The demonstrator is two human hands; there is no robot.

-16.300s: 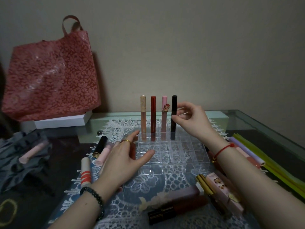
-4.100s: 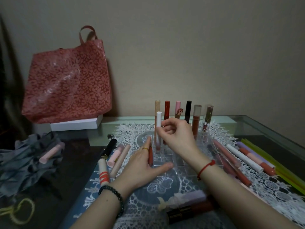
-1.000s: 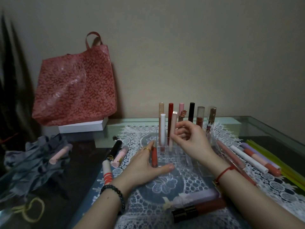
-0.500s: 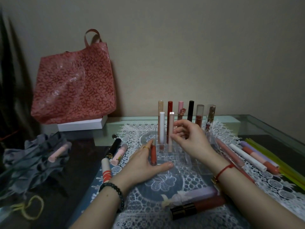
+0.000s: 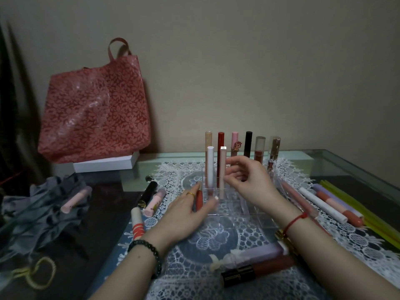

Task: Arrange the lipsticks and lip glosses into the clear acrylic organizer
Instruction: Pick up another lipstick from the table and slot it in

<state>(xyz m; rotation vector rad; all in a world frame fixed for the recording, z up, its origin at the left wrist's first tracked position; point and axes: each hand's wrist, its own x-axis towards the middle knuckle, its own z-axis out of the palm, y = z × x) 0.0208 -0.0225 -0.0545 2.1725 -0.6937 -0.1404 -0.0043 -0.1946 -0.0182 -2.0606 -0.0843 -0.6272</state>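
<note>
The clear acrylic organizer (image 5: 255, 215) stands on a lace mat (image 5: 216, 245). Its back row holds several upright tubes, among them a red one (image 5: 220, 144) and a black one (image 5: 248, 144). In the second row stand a white tube (image 5: 210, 167) and a pale pink lip gloss (image 5: 223, 169). My right hand (image 5: 249, 182) is beside the pale pink one, thumb and forefinger tips against its side. My left hand (image 5: 184, 215) lies flat at the organizer's front left corner, thumb on its rim. A red lipstick (image 5: 199, 201) lies between its fingers and the organizer.
Loose tubes lie left of the mat: black (image 5: 149, 191), pink (image 5: 154, 202), red-striped white (image 5: 137, 224). Several more lie at right (image 5: 322, 204), beside yellow-green strips (image 5: 368, 213). In front are a lilac tube (image 5: 257, 254) and a dark red one (image 5: 259, 271). A red bag (image 5: 95, 113) and grey cloth (image 5: 39, 208) are at left.
The pale pink lip gloss went from tilted in my right hand to upright in the second row, next to the white tube. My left hand has stayed at the organizer's corner.
</note>
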